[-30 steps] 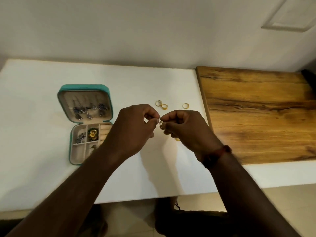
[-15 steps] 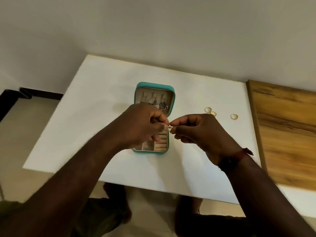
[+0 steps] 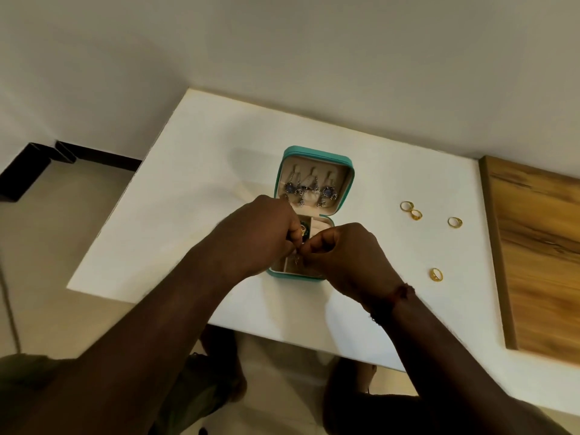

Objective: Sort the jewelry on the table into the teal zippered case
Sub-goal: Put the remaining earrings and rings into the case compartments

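Four gold rings (image 3: 407, 205) lie loose on the white table (image 3: 201, 171), well to the right of the teal zippered case (image 3: 317, 152); two of them touch, a third ring (image 3: 454, 222) sits just beyond that pair toward the wooden board (image 3: 539, 262), and a fourth ring (image 3: 436, 274) lies apart, nearer the person. The case stands open near the middle of the table, its teal shell rounded at the corners and its lining pale beige; the raised lid carries three slots from which silver pendants (image 3: 328, 192) with blue stones hang in a row; the lower tray is split into compartments, one holding a dark green and yellow item (image 3: 303, 229), the rest mostly hidden by the hands. The left hand (image 3: 260, 237) and the right hand (image 3: 342, 255) meet over the lower tray, fingers curled, fingertips together pinching a small piece (image 3: 296, 259) that is too tiny to identify; whether it touches the tray cannot be told. A red thread band (image 3: 400, 295) circles the right wrist.
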